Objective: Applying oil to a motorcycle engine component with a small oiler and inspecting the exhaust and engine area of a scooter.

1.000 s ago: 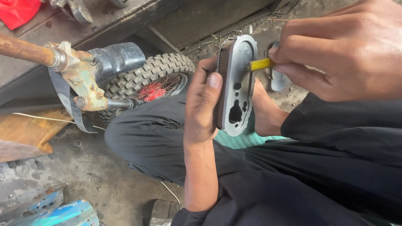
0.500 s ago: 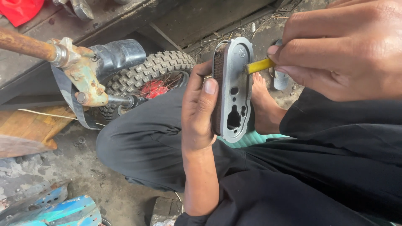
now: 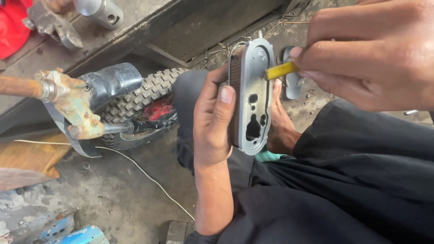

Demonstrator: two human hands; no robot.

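Gripping: left hand (image 3: pixel 212 122) clasps grey oval plate (image 3: pixel 254 97), cut-out holes | right hand (image 3: pixel 375 54) pinches yellow tool (image 3: pixel 281 70)

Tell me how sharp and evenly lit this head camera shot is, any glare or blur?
Head view: soft daylight, no hard shadows; left hand and grey oval metal plate are sharp; right hand, close to the lens, looks slightly soft; mild sheen on the plate, no glare.

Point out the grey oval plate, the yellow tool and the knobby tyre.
grey oval plate (image 3: pixel 256 97), head view, flat face above its cut-outs.
yellow tool (image 3: pixel 281 70), head view, exposed shaft.
knobby tyre (image 3: pixel 135 100), head view, tread blocks.
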